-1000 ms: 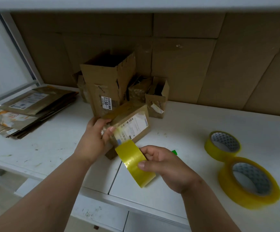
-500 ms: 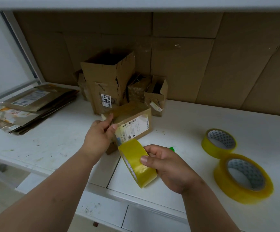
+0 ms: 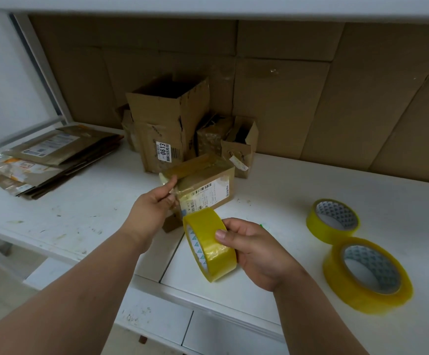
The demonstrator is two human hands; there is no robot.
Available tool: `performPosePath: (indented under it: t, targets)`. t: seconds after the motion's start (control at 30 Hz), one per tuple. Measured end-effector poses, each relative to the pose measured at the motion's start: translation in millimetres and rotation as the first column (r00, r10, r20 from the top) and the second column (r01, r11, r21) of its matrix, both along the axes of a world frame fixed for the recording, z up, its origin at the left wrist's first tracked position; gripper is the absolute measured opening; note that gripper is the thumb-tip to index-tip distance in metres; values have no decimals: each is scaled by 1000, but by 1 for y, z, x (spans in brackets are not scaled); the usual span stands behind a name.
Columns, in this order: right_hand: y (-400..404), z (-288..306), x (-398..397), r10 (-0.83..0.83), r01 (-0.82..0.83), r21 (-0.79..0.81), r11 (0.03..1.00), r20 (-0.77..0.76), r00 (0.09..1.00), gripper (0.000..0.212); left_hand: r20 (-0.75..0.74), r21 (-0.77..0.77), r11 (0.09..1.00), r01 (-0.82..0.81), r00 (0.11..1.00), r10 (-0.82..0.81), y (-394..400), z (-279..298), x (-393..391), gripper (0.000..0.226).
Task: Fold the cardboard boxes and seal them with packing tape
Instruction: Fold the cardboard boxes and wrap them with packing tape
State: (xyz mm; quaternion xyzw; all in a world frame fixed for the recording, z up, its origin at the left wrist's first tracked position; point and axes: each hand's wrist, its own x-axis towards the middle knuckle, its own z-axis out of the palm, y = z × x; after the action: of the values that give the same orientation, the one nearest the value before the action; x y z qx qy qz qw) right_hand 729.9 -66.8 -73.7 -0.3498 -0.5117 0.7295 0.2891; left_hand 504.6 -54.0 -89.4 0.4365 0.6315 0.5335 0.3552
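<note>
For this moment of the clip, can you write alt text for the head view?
A person's right hand grips a yellow roll of packing tape while the left hand pinches tape at the near corner of a small labelled brown cardboard box on a white table. Two more yellow tape rolls lie to the right.

A white sticker on the tall open box read "0613" above a barcode, while the shipping label on the small box and the labels on the flattened cartons carried print and barcodes too small to read.
</note>
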Motion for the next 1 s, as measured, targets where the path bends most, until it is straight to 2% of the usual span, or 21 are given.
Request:
performPosePath:
  t: [0.13,0.2,0.23,0.33,0.4,0.53,0.6,0.63,0.67,0.73,0.8,0.83,0.9,1.0]
  targets:
    - [0,-2,1,6,-6,13,1000,4,1000,38,32,25,996,-87,996,86,-9,-1,11,46]
    - [1,-2,3,17,-17,25,1000,5,1000,45,115,-9,981,-194,974,194,-18,-3,17,26]
    - [2,-2,5,26,-27,38,999,9,1000,45,161,-56,978,-200,965,207,-23,-4,20,26]
    - [5,-4,9,52,-53,77,996,18,998,34,209,-210,977,-22,976,67,-36,-3,28,54]
    - [7,-5,11,65,-67,91,994,23,998,32,237,-252,966,56,971,6,-41,0,33,59]
    - [11,-7,19,126,-130,115,985,44,991,41,406,-250,965,84,913,26,-43,7,42,36]
    - [18,-11,25,32,-47,143,989,105,994,31,466,-242,968,71,884,52,-44,9,46,30]
    - [25,-15,28,-78,35,210,977,203,976,21,488,-233,971,59,871,64,-44,9,47,30]
    - [32,-20,30,-207,82,332,940,364,908,15,505,-223,973,49,860,72,-44,8,48,29]
    - [43,-32,31,-403,-58,559,827,662,632,32,524,-205,978,38,848,77,-45,9,50,29]
    - [47,-43,29,-464,-255,583,772,790,401,45,537,-189,982,32,840,76,-45,9,53,28]
    - [48,-48,27,-479,-314,576,755,811,334,46,544,-185,982,31,836,76,-45,10,54,28]
    - [50,-54,26,-516,-359,585,727,811,277,35,556,-182,983,27,827,80,-46,9,55,29]
    - [50,-51,26,-590,-329,640,694,768,250,20,569,-179,984,14,817,92,-47,9,57,29]
